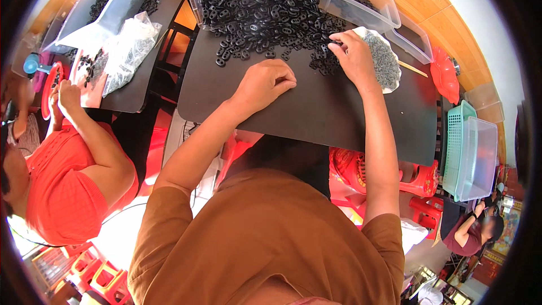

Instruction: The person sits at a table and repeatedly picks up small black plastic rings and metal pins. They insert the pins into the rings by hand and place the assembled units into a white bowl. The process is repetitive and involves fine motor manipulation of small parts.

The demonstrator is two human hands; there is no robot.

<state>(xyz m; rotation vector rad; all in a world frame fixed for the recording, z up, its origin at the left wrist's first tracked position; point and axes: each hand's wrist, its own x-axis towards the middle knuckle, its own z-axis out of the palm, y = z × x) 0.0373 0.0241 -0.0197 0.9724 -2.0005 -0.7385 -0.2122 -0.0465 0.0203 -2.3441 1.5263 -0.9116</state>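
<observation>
Black pieces (259,8) spread over the surface's (316,116) far side, lying left of the nearer right hand (355,59), thumb and finger parted; left hand (261,86) curled, contents hidden, sits nearside.

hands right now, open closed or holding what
Left hand: curled closed; whether it holds anything cannot be told.
Right hand: partly open, beside the black pieces.

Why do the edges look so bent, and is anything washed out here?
Head view: wide fisheye distortion curves the wooden wall panelling; head view, lower left: the floor is washed out to white; head view, top: black pieces catch small glints; head view, centre: the left hand and right hand look fairly sharp.
</observation>
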